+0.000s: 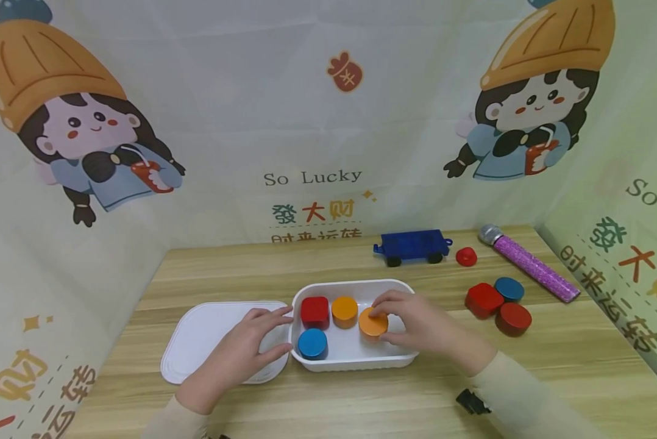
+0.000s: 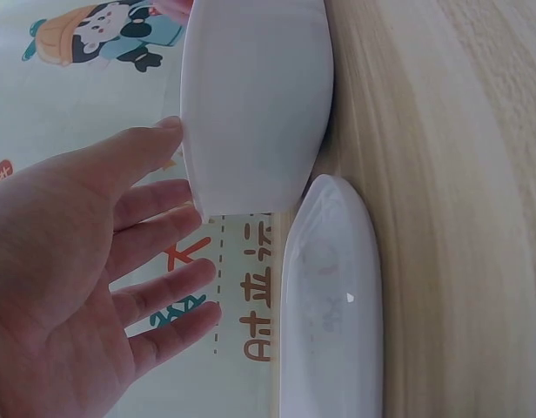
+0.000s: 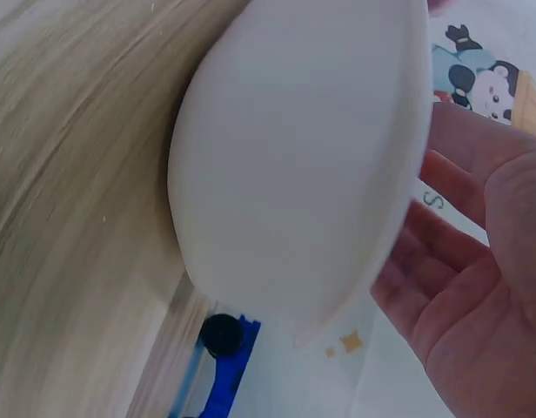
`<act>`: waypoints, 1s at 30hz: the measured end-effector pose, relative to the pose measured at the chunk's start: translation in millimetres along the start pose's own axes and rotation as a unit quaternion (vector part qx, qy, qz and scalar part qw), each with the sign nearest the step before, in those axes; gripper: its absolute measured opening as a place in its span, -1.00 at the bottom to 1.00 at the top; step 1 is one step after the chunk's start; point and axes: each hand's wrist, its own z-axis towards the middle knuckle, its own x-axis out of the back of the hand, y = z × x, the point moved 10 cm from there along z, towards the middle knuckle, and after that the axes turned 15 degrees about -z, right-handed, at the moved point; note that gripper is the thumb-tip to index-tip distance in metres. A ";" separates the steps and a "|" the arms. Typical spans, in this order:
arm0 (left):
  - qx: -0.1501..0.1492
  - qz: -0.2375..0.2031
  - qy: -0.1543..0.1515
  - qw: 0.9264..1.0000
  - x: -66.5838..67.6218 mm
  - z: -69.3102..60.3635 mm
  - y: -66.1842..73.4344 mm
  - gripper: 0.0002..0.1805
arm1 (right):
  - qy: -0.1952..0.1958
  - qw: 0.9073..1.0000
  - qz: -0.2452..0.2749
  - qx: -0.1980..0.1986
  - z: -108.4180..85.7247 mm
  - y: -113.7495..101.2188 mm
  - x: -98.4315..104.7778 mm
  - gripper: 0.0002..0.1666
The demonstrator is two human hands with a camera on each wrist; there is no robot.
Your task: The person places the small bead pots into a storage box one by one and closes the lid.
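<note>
A white plastic box (image 1: 356, 363) stands on the table, holding a red square block (image 1: 314, 313), a blue round block (image 1: 312, 344) and an orange round block (image 1: 344, 312). A second orange round block (image 1: 372, 325) is inside the box, toward its right, pinched between the thumb and fingers of my right hand (image 1: 416, 323). The box wall (image 3: 294, 165) hides that block in the right wrist view. My left hand (image 1: 243, 347) is at the box's left end, fingers extended and fingertips at the rim, above a white lid (image 1: 197, 341).
Right of the box lie a red rounded block (image 1: 484, 300), a blue round block (image 1: 509, 289) and a red round block (image 1: 514, 319). Farther back are a blue toy wagon (image 1: 413, 246), a small red piece (image 1: 466, 256) and a glittery purple microphone (image 1: 534, 265). Printed cloth walls surround the table.
</note>
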 end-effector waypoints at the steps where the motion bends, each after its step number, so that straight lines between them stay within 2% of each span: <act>1: 0.000 0.000 0.000 1.000 0.2 0.0 0.1 -0.45 | -0.007 1.000 0.006 0.005 2.2 -2.2 -3.4 -0.62; 6: 0.001 0.002 0.002 1.000 0.9 0.5 0.3 -0.45 | -0.037 0.999 0.023 0.028 13.2 -11.7 -17.8 -0.60; 14: 0.005 0.002 -0.002 1.000 -0.1 0.7 -0.7 -0.45 | -0.053 0.997 0.012 0.054 27.7 -24.0 -30.2 -0.62; 24: 0.005 -0.001 0.000 1.000 -0.2 0.2 0.8 -0.45 | -0.083 0.994 0.010 0.077 35.7 -36.6 -39.3 -0.61; 30: 0.006 -0.003 -0.002 1.000 0.0 -0.2 1.1 -0.45 | -0.105 0.992 0.010 0.073 38.5 -35.9 -47.0 -0.60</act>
